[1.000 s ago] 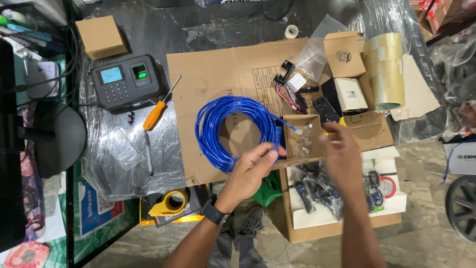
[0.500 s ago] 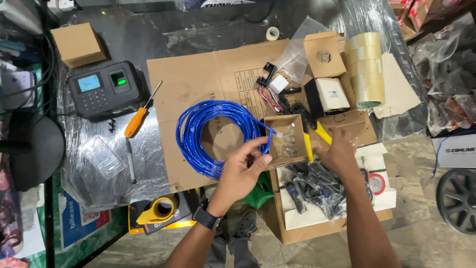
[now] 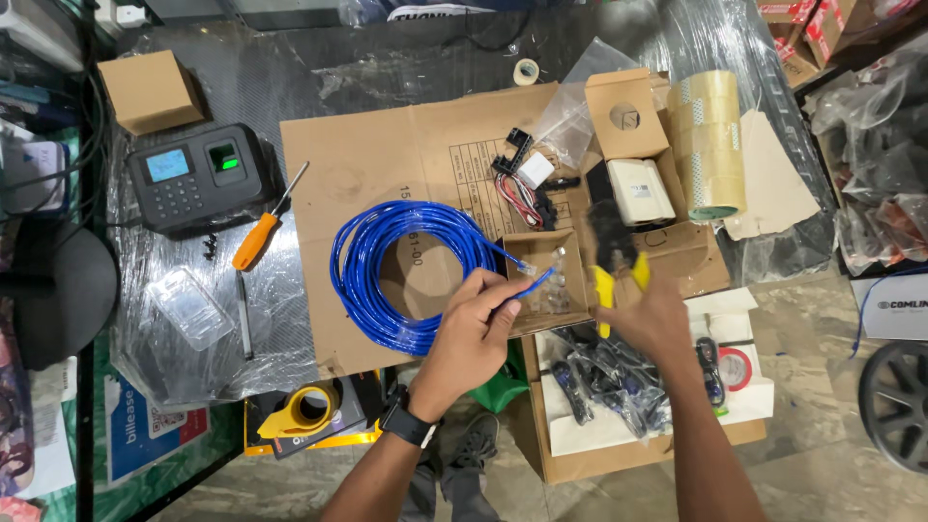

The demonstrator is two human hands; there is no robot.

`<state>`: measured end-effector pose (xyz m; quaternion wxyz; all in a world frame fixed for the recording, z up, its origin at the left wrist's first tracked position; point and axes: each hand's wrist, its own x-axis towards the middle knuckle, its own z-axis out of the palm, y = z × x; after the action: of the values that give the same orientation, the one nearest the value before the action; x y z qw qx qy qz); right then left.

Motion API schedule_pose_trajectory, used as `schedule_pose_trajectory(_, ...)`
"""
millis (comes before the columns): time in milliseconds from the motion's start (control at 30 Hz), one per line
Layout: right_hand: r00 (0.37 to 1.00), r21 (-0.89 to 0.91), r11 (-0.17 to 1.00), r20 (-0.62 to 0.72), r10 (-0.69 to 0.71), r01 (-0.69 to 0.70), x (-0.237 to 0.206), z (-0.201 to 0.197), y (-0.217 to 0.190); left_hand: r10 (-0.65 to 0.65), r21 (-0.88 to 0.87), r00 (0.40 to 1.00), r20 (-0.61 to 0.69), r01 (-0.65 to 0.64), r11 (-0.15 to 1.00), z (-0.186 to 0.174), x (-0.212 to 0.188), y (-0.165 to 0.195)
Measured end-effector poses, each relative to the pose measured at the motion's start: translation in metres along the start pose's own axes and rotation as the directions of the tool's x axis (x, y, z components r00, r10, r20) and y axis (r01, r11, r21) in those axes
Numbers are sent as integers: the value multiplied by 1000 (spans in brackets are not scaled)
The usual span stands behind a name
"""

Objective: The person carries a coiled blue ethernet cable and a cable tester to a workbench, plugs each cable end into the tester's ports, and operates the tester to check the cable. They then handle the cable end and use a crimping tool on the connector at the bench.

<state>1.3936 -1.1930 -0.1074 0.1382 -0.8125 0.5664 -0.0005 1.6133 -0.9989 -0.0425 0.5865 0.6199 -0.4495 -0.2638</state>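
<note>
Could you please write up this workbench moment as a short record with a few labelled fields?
Left hand: left hand pinches the free end of the blue cable between its fingertips.
Right hand: right hand grips a yellow-handled crimping tool.
Between the hands: small open cardboard box holding clear connectors.
Surface: flattened cardboard sheet.
Left side: orange screwdriver, black fingerprint terminal.
Right side: stack of clear tape rolls.

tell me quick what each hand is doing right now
Left hand: closed, pinching the end of the blue cable.
Right hand: closed on a yellow-handled crimping tool.
</note>
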Motion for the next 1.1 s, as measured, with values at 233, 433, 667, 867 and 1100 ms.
schedule_pose_trajectory(233, 967, 794, 580, 252, -37, -184, -43, -46, -20, -26, 3, 999, -32, 26, 1000, 2, 6, 7)
schedule_pose_trajectory(433, 810, 908, 37, 389, -439, -417, -70, -42, -52, 49, -53, 998, 33, -47, 997, -10, 4, 14)
schedule_pose_trajectory(667, 727, 827, -26, 478, -492, -561, -85, -28, -80, 69, 96, 997, 25, -71, 993, -20, -2, 20)
schedule_pose_trajectory(867, 783, 890, 19, 411, -467, -456, -84, -17, -76, 23, 125, 999, 28, -26, 992, -30, -3, 23)
schedule_pose_trajectory(1100, 789, 864, 339, 487, -374, -373, -88, -1, -74, 10, 160, 999, 52, -18, 987, -25, -2, 20)
